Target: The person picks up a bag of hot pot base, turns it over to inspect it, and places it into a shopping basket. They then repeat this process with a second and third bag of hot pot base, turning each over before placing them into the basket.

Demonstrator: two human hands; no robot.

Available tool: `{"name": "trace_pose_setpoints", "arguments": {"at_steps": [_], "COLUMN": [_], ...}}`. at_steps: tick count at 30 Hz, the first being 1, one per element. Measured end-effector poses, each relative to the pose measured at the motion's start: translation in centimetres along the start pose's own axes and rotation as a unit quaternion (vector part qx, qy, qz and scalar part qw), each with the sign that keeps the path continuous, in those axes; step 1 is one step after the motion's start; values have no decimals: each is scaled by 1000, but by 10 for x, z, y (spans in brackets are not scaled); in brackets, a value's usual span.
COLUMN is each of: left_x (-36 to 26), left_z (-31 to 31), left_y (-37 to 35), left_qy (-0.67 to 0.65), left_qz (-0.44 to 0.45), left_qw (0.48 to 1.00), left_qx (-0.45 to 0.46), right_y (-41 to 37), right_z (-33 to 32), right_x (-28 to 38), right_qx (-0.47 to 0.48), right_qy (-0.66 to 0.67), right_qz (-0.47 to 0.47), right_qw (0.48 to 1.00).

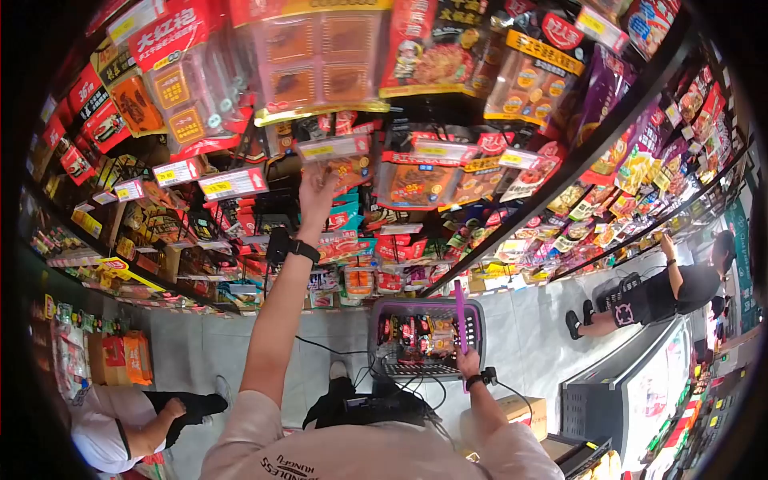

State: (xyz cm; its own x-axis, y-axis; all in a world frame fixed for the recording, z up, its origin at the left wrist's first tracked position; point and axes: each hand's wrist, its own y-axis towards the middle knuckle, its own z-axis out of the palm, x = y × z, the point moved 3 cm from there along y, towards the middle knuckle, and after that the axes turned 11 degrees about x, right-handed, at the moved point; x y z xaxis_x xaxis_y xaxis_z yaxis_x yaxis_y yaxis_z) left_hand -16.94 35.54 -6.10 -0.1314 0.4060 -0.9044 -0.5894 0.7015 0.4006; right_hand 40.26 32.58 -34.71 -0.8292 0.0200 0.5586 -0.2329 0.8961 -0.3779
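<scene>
My left hand (318,196) reaches up to the hanging rack, its fingers at the lower left edge of a clear-and-red packet of hotpot seasoning (350,171). The fingers look closed on that edge, though the fingertips are partly hidden. A price tag (334,147) hangs in front of the packet's upper part. Low in front of my body, my right hand (468,362) is wrapped round the purple handle (460,316) of a dark shopping basket (386,306). Several red and orange packets (416,334) lie inside the basket.
Rows of hanging seasoning packets (320,56) fill the rack ahead. A dark post (552,180) divides it. One person (680,288) stands at the right, another (120,424) at the lower left. A freezer (596,408) and a cardboard box (520,412) stand at the lower right; cables hang near the basket.
</scene>
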Motion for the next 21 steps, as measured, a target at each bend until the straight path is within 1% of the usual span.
{"name": "trace_pose_setpoints", "arguments": {"at_steps": [1,2,3,4,5,7,8,11,12,13,15,16,17,18,19,20,21], "left_x": [9,17,19,18,21,10,2,15,13,12,4,-9,-22,-26,-27,-30,-32], "left_z": [-1,-2,1,3,7,16,22,9,7,6,10,13,16,17,16,12,11], "left_y": [-1,0,2,3,3,-1,-5,-3,-4,-6,-11,-16,-19,-21,-22,-23,-25], "left_qy": [-2,-4,-8,18,4,-21,-33,30,37,44,52,59,66,70,65,59,53], "left_qz": [-18,-34,-49,-2,-6,-16,-14,-41,-37,-36,-30,-29,-26,-12,-14,-14,-14], "left_qw": [1000,999,998,998,998,996,994,994,993,993,993,993,993,992,994,995,996], "left_qx": [-17,-33,-49,-63,-67,-80,-101,-99,-101,-101,-102,-100,-96,-103,-91,-78,-66], "right_y": [7,13,2,11,18,26,30,44,50,46,58,69,77,80,81,87,88], "right_z": [-4,-7,-32,-30,-34,-44,-47,-66,-74,-91,-103,-106,-107,-110,-113,-112,-112], "right_x": [-13,-28,-13,-37,-52,-53,-51,-35,-43,-42,-66,-80,-91,-91,-92,-97,-99], "right_qx": [-3,8,15,20,25,82,114,156,152,152,74,51,11,-32,-76,-24,-24], "right_qy": [-8,69,116,136,156,214,244,311,286,318,301,248,163,79,-5,45,22], "right_qz": [-9,11,10,-2,-17,-4,2,20,30,55,70,63,40,17,-6,37,21], "right_qw": [1000,998,993,990,987,973,963,937,946,934,948,965,986,996,997,998,999]}}
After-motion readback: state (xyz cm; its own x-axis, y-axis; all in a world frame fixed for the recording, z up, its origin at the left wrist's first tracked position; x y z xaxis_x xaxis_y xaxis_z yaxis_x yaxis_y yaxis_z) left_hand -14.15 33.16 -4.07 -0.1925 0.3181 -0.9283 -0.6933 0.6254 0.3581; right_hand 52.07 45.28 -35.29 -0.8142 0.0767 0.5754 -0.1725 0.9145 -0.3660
